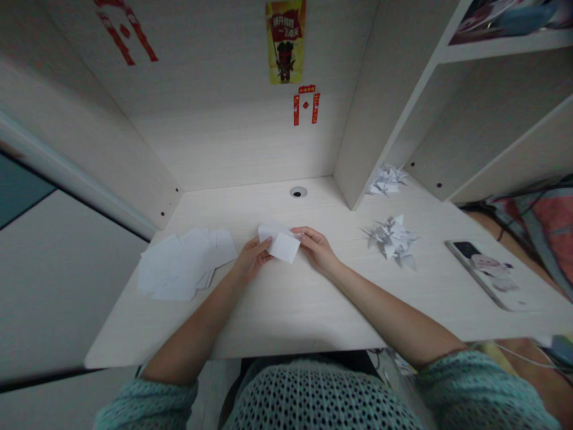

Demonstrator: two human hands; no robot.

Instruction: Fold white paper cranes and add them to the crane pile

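A person in a green knitted sweater (322,397), seen from their own head, sits at a pale wooden tabletop (268,322), both forearms reaching forward over it. Between the two hands, near the middle of the tabletop, is a small piece of white paper (285,247) with a fold in it: one part lies as a square flap facing up, another part rises behind it. The left hand (255,257) is clamped on the paper's left side, thumb on top and fingers below. The right hand (317,246) pinches its upper right edge between thumb and fingers.

To the left, near the left forearm, flat white sheets (179,266) lie spread in an overlapping stack. To the right, beyond the right forearm, sits a heap of pointed folded paper shapes (394,239). A second heap (387,179) of similar shapes lies farther back, partly hidden by an upright wooden panel (380,89). A phone (490,275) lies at the far right, its camera side up, with a cartoon picture on its back.

A round cable hole (298,192) sits at the rear of the tabletop. On the back panel (215,131) above are a yellow and red card (285,42) with a cartoon figure, a small red door-frame sticker (307,104) just below it, and a larger red sticker (126,30) at upper left.
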